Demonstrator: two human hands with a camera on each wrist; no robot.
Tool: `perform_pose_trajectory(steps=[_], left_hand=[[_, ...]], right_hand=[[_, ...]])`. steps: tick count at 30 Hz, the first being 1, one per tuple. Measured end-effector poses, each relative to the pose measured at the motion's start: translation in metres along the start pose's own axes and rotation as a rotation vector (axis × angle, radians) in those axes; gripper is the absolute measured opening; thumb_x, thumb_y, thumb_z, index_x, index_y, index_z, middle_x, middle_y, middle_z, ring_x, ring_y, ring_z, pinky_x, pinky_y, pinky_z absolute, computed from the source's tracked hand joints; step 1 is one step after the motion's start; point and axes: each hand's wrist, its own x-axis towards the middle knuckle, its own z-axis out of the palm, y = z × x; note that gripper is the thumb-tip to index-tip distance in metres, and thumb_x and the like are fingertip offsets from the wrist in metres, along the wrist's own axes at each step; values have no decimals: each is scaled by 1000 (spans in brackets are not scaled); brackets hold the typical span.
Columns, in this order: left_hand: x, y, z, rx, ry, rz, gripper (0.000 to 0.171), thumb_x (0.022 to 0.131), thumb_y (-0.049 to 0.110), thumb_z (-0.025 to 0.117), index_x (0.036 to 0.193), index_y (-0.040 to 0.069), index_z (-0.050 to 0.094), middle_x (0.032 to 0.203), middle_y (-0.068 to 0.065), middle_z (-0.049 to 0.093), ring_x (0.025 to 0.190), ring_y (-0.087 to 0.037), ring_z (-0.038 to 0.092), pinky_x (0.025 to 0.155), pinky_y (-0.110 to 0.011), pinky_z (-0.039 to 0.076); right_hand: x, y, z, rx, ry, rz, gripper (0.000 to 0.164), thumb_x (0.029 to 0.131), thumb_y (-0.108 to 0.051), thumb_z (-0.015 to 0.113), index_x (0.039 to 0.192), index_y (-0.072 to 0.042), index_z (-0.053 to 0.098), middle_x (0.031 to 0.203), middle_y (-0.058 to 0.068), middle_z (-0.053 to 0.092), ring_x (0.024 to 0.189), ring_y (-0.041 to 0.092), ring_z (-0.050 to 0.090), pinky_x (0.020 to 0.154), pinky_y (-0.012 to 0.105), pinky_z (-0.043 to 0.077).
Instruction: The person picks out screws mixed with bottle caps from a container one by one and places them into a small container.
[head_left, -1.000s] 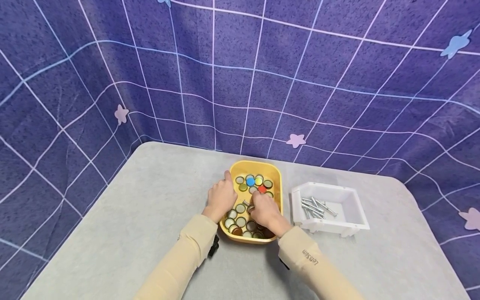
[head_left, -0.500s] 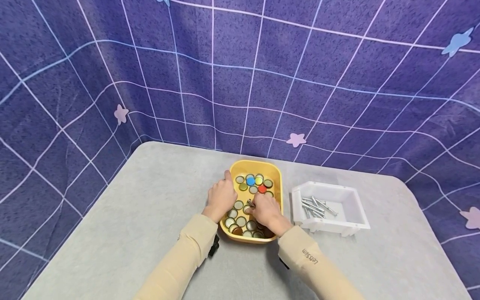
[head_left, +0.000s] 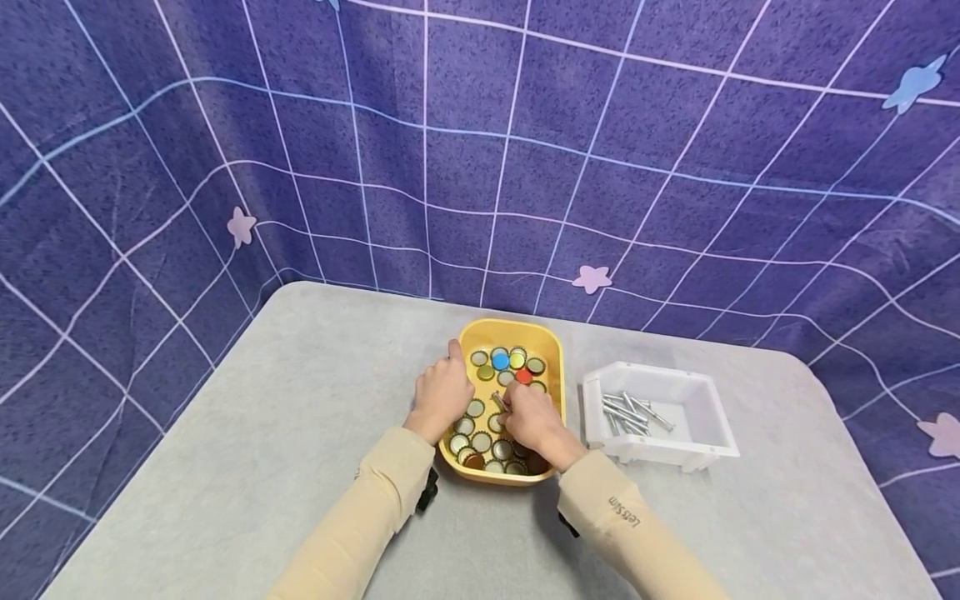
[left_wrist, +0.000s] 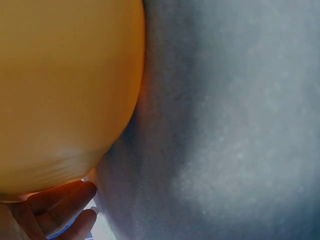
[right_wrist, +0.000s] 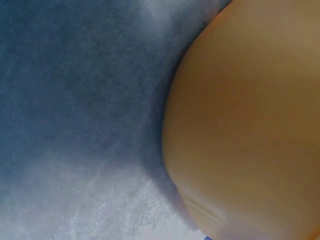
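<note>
1. Bolt lies among bottle caps mid yellow tray, long axis slanting away-left.
2. Right hand pinches its near end.
3. Left hand grips the tray's left rim, forefinger extended.
4. White bin sits right of the tray.
</note>
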Motion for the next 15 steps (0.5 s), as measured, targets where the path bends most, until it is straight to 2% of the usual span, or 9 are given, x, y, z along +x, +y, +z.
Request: perform_pose_trajectory(steps=[3, 5, 10, 15], left_hand=[[0, 0, 0, -1, -4, -4, 61, 88, 11, 56, 144, -3, 36, 94, -22, 70, 81, -41, 69, 69, -52, 56], [0, 1, 0, 1, -7, -6, 60, 88, 11, 56, 143, -3, 36, 94, -22, 69, 81, -41, 69, 69, -51, 56], [1, 1, 0, 3, -14, -11, 60, 89, 12, 56, 143, -2, 36, 95, -22, 69, 81, -41, 69, 70, -51, 56], [2, 1, 1, 5, -6, -6, 60, 89, 12, 56, 143, -3, 36, 94, -22, 70, 80, -41, 69, 69, -51, 56]], right_hand=[[0, -1, -2, -4, -10, 11, 20, 81, -6, 73, 66, -10, 60, 64, 3, 59, 63, 21, 58, 63, 38, 51], [0, -2, -2, -36, -21, 16, 20, 83, -8, 72, 67, -10, 61, 65, 3, 60, 64, 23, 61, 61, 39, 52], [2, -3, 1, -117, -48, 29, 12, 88, -19, 72, 83, -13, 63, 77, 6, 67, 75, 29, 68, 59, 42, 54], [2, -2, 2, -99, -113, -14, 34, 91, -24, 69, 63, -16, 52, 60, 0, 52, 60, 19, 57, 51, 31, 44]])
